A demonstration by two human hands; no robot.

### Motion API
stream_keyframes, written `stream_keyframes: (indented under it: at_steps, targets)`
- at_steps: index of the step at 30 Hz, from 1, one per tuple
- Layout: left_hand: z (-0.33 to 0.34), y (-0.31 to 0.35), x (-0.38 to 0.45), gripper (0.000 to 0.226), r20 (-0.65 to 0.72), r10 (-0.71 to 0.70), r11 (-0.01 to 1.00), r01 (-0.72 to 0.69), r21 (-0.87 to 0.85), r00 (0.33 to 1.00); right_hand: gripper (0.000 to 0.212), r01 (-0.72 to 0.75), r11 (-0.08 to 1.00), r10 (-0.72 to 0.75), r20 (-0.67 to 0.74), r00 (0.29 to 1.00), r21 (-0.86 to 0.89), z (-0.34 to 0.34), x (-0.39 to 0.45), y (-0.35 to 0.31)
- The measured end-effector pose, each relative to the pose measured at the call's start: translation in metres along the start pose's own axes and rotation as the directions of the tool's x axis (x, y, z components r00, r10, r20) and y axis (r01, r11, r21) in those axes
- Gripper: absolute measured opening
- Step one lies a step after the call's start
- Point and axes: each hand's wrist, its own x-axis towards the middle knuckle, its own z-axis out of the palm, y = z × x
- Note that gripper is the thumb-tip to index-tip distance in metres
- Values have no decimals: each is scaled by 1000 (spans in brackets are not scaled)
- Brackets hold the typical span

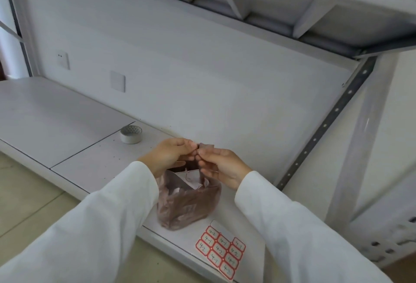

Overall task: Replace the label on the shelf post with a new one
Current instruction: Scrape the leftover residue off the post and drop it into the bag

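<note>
brown translucent plastic, a small bag (188,204), stands on a white shelf (67,125) as a person in white sleeves works at its mouth with both hands. the left hand (171,154) and the right hand (219,165) meet just above the bag, the fingers (191,146) of each curled and pinching the top edge of the plastic between thumb and fingertip; whether anything else is caught in those pinches cannot be told. white scraps of paper (191,178) show inside the open bag. just in front of the bag, at the shelf's near edge, lies a label sheet (221,252) of red-bordered stickers with handwritten numbers such as 4-1 and 4-2, touched by neither hand. a roll of white tape (131,134) sits farther back on the shelf to the left, well apart from the bag. the shelf post (326,125), a grey perforated metal upright, rises at the right beside the white wall; no label can be made out on it from this angle.
</note>
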Motion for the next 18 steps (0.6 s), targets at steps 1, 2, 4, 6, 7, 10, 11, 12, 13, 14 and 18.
stream_keyframes:
  at_steps: [1, 2, 4, 6, 7, 10, 11, 12, 13, 14, 18]
  targets:
    - [0, -1, 1, 18, -35, 2, 1000, -1, 30, 999, 6, -1, 1000, 0, -22, 1000, -23, 0, 1, 2]
    - [0, -3, 2, 18, -66, 10, 997, -5, 71, 998, 6, -2, 999, -1, -52, 999, -47, 0, 2, 4]
    - [-1, -8, 2, 17, -104, 43, 988, -27, 153, 994, 7, -4, 996, -7, -121, 993, -90, 0, 4, 8]
    - [-2, -12, 4, 19, -122, 58, 975, -30, 220, 991, 7, 4, 996, -21, -178, 984, -94, 0, 4, 9]
    - [-4, -14, 6, 20, -137, 47, 969, -12, 246, 989, 7, 12, 996, -30, -203, 979, -93, 1, 4, 9]
    - [-9, -24, 14, 15, -198, 26, 952, 36, 305, 980, 11, 18, 992, -49, -245, 968, -129, 3, 5, 10]
    - [-11, -29, 18, 11, -198, 25, 940, 45, 339, 980, 14, 17, 989, -53, -251, 967, -146, 3, 6, 11]
    - [-13, -37, 25, 16, -190, 18, 923, 57, 381, 982, 17, 15, 987, -56, -253, 966, -163, 4, 8, 12]
    - [-14, -43, 31, 18, -191, 9, 904, 73, 421, 982, 20, 11, 983, -57, -253, 966, -181, 4, 9, 12]
    - [-13, -44, 31, 18, -195, 12, 888, 79, 452, 981, 23, 4, 980, -55, -254, 966, -199, 5, 11, 13]
    - [-4, -24, 14, 8, -252, 53, 883, 73, 464, 966, 33, -28, 971, -44, -292, 955, -238, 8, 16, 16]
